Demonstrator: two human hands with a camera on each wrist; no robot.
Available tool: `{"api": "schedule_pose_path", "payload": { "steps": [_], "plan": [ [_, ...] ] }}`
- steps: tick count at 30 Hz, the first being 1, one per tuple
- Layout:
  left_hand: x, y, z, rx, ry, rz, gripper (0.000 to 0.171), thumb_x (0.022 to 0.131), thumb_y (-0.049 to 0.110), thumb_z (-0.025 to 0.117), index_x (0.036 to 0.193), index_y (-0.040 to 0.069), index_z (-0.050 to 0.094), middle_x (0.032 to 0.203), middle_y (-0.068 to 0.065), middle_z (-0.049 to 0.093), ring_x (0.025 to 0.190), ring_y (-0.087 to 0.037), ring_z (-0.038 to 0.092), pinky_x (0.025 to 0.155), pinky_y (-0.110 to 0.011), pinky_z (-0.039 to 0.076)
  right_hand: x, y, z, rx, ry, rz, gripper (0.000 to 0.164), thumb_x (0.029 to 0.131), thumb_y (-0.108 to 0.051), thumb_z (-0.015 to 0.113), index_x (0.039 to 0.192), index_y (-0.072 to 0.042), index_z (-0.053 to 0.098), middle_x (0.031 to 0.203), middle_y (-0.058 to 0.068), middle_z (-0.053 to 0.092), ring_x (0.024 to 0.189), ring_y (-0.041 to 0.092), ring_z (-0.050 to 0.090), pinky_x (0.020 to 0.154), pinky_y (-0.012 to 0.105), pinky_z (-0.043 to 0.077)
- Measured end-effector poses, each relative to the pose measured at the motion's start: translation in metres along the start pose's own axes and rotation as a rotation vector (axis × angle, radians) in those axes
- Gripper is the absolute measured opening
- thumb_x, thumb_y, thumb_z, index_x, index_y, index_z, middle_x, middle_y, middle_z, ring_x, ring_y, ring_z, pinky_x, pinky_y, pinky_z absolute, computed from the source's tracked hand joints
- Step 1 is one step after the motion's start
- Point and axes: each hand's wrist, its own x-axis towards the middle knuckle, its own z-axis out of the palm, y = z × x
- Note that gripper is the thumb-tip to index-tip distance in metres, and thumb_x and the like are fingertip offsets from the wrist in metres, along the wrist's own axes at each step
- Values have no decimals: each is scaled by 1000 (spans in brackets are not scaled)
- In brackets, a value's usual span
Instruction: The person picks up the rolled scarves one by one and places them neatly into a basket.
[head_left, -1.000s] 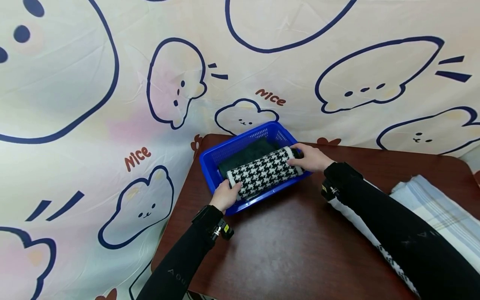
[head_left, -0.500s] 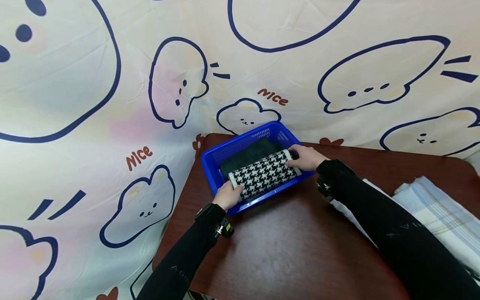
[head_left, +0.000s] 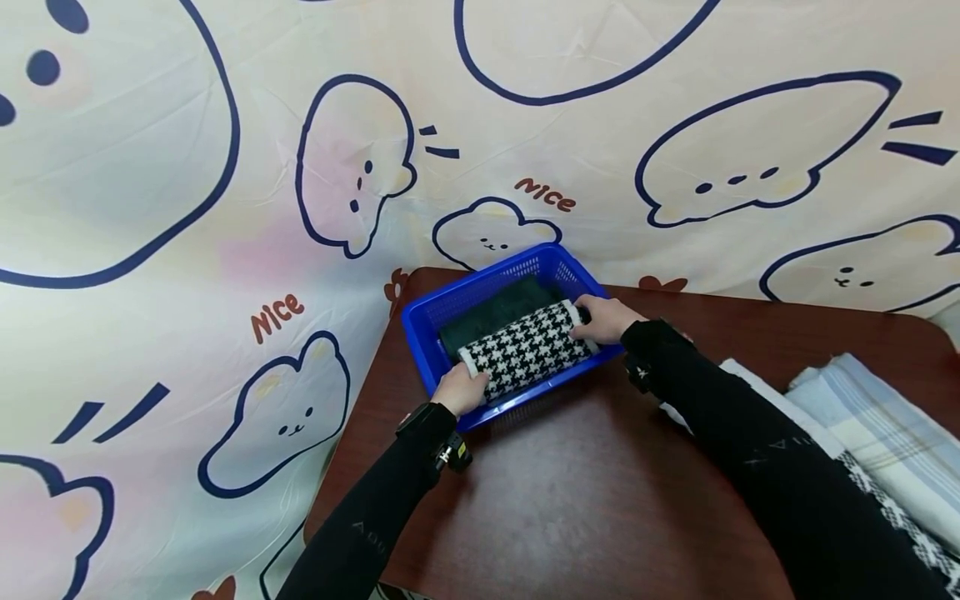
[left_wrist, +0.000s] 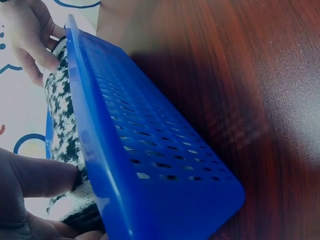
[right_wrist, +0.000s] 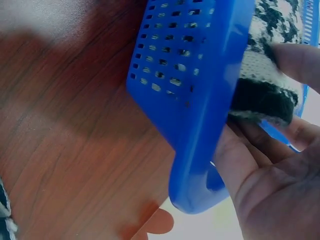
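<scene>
A folded black-and-white houndstooth knit scarf (head_left: 528, 348) lies along the front side of a blue plastic basket (head_left: 420, 329), beside a dark green folded cloth (head_left: 498, 312). My left hand (head_left: 461, 389) grips the scarf's left end, and the thumb (left_wrist: 50, 179) presses on its top in the left wrist view. At the other end my right hand (head_left: 606, 318) pinches it, thumb on top and the other fingers down inside the basket's end. The fingers under the scarf are partly hidden by the basket wall.
The basket stands at the back left of a brown wooden table (head_left: 570, 492), close to the printed wall cloth (head_left: 480, 125). To the right lie a folded pale blue plaid cloth (head_left: 870, 417) and a houndstooth piece (head_left: 892, 508), partly under my right sleeve.
The scarf has settled slightly lower against the basket's front side. My right hand has shifted a little left and down with it; my left hand has moved slightly right.
</scene>
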Motion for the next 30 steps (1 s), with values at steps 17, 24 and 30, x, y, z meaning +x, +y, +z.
{"api": "schedule_pose_path", "payload": {
  "steps": [17,24,30],
  "plan": [
    [6,2,3,-63,22,-41,46,98,32,50,130,-2,48,123,-20,58,101,-31,58,74,-39,51,10,8,10,51,10,-7,68,96,-29,59,149,-2,25,146,29,34,128,46,41,103,56,37],
    [8,1,6,-34,53,-28,44,97,26,52,129,-3,49,127,-23,58,114,-35,57,87,-42,50,9,3,11,58,-27,16,70,96,-27,59,150,-2,22,140,30,41,121,44,48,99,54,40],
    [12,1,8,-2,34,-41,45,96,27,53,128,-4,49,124,-23,58,111,-34,58,86,-41,51,11,1,12,45,-68,71,71,97,-27,60,150,-3,19,105,20,60,84,26,58,78,42,40]
  ]
}}
